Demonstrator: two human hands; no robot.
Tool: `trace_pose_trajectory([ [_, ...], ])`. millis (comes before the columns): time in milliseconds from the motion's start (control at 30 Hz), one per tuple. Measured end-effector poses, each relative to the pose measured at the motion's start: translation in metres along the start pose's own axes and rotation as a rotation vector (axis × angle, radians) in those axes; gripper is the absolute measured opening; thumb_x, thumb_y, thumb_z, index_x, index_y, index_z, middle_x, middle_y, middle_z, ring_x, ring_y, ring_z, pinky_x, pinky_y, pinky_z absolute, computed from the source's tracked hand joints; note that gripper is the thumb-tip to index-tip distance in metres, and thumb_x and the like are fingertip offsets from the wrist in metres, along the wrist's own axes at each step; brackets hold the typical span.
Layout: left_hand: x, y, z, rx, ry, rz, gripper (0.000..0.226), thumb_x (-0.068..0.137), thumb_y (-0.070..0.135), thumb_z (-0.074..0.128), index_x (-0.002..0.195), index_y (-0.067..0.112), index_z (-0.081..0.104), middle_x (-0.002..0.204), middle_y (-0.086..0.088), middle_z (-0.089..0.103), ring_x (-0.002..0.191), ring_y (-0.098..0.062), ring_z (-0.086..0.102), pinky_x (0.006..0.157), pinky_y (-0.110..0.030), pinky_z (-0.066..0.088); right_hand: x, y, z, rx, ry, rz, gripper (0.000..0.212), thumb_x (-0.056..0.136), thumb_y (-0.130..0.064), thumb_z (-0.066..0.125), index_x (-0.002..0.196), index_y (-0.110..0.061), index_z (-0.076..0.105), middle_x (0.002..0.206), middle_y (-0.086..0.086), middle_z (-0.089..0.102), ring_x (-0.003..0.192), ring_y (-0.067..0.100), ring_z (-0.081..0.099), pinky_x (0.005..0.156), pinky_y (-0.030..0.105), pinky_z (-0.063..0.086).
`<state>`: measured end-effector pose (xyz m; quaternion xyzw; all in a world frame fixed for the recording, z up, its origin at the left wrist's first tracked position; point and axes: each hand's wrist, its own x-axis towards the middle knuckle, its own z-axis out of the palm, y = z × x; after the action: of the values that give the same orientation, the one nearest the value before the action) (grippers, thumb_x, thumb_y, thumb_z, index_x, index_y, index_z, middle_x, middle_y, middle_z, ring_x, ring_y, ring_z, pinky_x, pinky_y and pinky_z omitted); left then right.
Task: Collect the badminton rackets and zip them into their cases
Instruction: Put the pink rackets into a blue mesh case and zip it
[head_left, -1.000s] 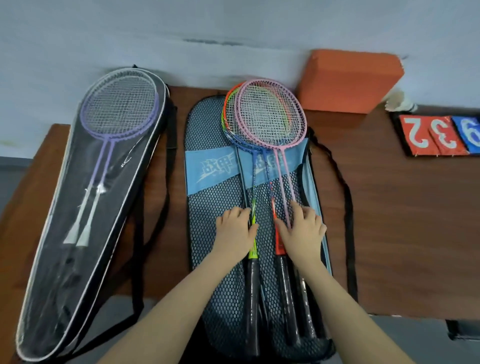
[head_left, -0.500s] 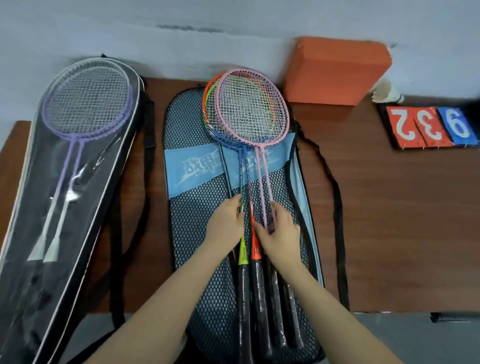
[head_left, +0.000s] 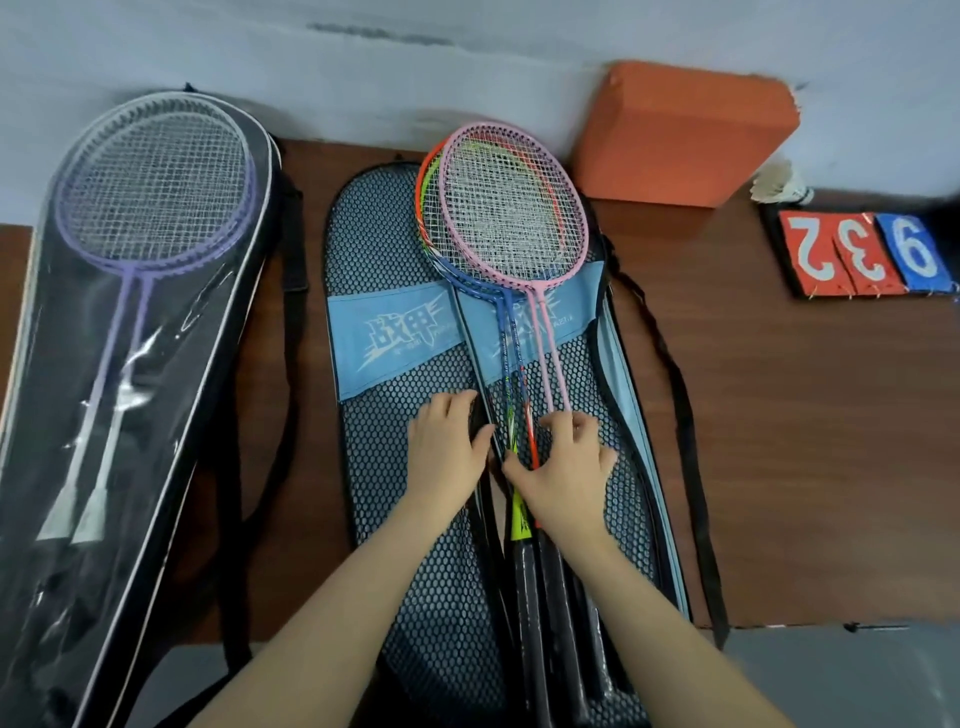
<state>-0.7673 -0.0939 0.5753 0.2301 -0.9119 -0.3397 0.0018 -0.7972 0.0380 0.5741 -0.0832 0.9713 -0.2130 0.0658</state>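
- Four coloured rackets (head_left: 511, 228) lie stacked on the open mesh case (head_left: 415, 519), heads beyond my fingertips, black handles running back under my wrists.
- Left hand (head_left: 447, 457): fingers spread flat on the mesh flap, just left of the shafts, gripping nothing.
- Right hand (head_left: 566, 467): fingers loosely curled over the shafts, thumb at the orange one; a second ago both hands lay flat on separate shafts, which now sit bunched closer (tidied, I judge, ready for folding the flap over and zipping).
- Clear-fronted case (head_left: 156, 389), well to the left of my left hand, already holds the purple rackets (head_left: 150, 182); whether its zip is closed I cannot tell.
- Surface: brown wooden table (head_left: 805, 441) against a pale wall; beyond my right hand, an orange block (head_left: 680, 135), a shuttlecock (head_left: 782, 187) and numbered score cards (head_left: 862, 254).
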Motion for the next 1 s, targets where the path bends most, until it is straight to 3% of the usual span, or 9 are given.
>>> trace_pose_trajectory([
  [133, -0.001, -0.012, -0.002, 0.165, 0.007, -0.051, 0.056, 0.089, 0.044, 0.052, 0.136, 0.018, 0.040, 0.133, -0.007, 0.041, 0.124, -0.025, 0.033, 0.103, -0.039, 0.027, -0.001, 0.003, -0.001, 0.017, 0.001, -0.031, 0.054, 0.071, -0.039, 0.069, 0.117, -0.015, 0.053, 0.124, 0.010, 0.047, 0.117, 0.026, 0.045, 0.097, 0.041, 0.024],
  [233, -0.007, -0.023, -0.006, 0.132, 0.055, -0.071, 0.040, 0.086, 0.042, 0.059, 0.119, 0.019, 0.060, 0.127, -0.007, 0.047, 0.121, -0.030, 0.036, 0.098, -0.044, 0.028, -0.001, 0.003, -0.002, 0.056, -0.018, -0.021, 0.052, 0.072, -0.036, 0.069, 0.117, -0.017, 0.053, 0.124, 0.010, 0.046, 0.118, 0.027, 0.042, 0.097, 0.038, 0.022],
  [367, -0.008, -0.014, -0.003, 0.040, 0.083, -0.044, 0.018, 0.086, 0.025, 0.063, 0.097, 0.013, 0.070, 0.100, -0.003, 0.057, 0.102, -0.025, 0.047, 0.081, -0.031, 0.019, 0.001, 0.002, -0.002, 0.053, -0.034, -0.029, 0.052, 0.072, -0.036, 0.069, 0.117, -0.018, 0.052, 0.123, 0.010, 0.046, 0.118, 0.028, 0.042, 0.096, 0.041, 0.026],
  [467, -0.011, -0.009, -0.010, -0.055, 0.143, -0.136, 0.013, 0.087, 0.020, 0.062, 0.093, 0.010, 0.068, 0.097, -0.004, 0.054, 0.099, -0.023, 0.049, 0.081, -0.027, 0.015, 0.001, 0.001, -0.002, 0.070, -0.019, -0.020, 0.053, 0.069, -0.033, 0.071, 0.117, -0.016, 0.053, 0.121, 0.009, 0.047, 0.112, 0.028, 0.046, 0.093, 0.042, 0.032],
  [600, -0.030, -0.017, -0.034, -0.115, 0.255, -0.115, 0.008, 0.085, 0.015, 0.063, 0.088, 0.008, 0.064, 0.098, 0.001, 0.044, 0.096, -0.018, 0.049, 0.081, -0.024, 0.014, 0.000, -0.003, -0.002, 0.091, 0.011, 0.008, 0.055, 0.067, -0.028, 0.071, 0.118, -0.015, 0.054, 0.120, 0.009, 0.048, 0.106, 0.030, 0.051, 0.092, 0.046, 0.036],
  [733, -0.044, -0.027, -0.048, -0.153, 0.281, -0.093, 0.008, 0.086, 0.015, 0.063, 0.090, 0.008, 0.062, 0.101, 0.003, 0.041, 0.094, -0.019, 0.050, 0.088, -0.035, 0.030, -0.001, -0.006, -0.003, 0.062, 0.005, -0.042, 0.054, 0.072, -0.027, 0.069, 0.122, -0.017, 0.053, 0.129, 0.012, 0.044, 0.115, 0.033, 0.044, 0.097, 0.047, 0.027],
  [800, -0.045, -0.032, -0.051, -0.170, 0.268, -0.043, 0.005, 0.086, 0.015, 0.063, 0.088, 0.010, 0.061, 0.096, 0.004, 0.044, 0.085, -0.020, 0.053, 0.080, -0.048, 0.045, -0.002, -0.011, -0.002, 0.050, 0.080, -0.119, 0.048, 0.078, -0.029, 0.065, 0.123, -0.019, 0.053, 0.135, 0.014, 0.041, 0.120, 0.033, 0.036, 0.098, 0.047, 0.024],
  [867, -0.047, -0.034, -0.055, -0.200, 0.263, -0.016, 0.005, 0.085, 0.016, 0.063, 0.083, 0.012, 0.061, 0.090, 0.003, 0.048, 0.076, -0.020, 0.054, 0.072, -0.053, 0.047, 0.000, -0.024, -0.003, 0.106, 0.113, -0.181, 0.041, 0.083, -0.034, 0.059, 0.122, -0.019, 0.055, 0.126, 0.010, 0.050, 0.115, 0.030, 0.043, 0.093, 0.040, 0.024],
  [1000, -0.048, -0.038, -0.061, -0.188, 0.262, 0.073, 0.013, 0.079, 0.024, 0.061, 0.076, 0.012, 0.062, 0.083, 0.001, 0.054, 0.074, -0.021, 0.057, 0.069, -0.051, 0.047, 0.015, -0.067, 0.002, 0.234, -0.044, -0.147, 0.050, 0.087, -0.048, 0.052, 0.124, -0.015, 0.054, 0.104, 0.002, 0.068, 0.100, 0.024, 0.061, 0.092, 0.036, 0.029],
])
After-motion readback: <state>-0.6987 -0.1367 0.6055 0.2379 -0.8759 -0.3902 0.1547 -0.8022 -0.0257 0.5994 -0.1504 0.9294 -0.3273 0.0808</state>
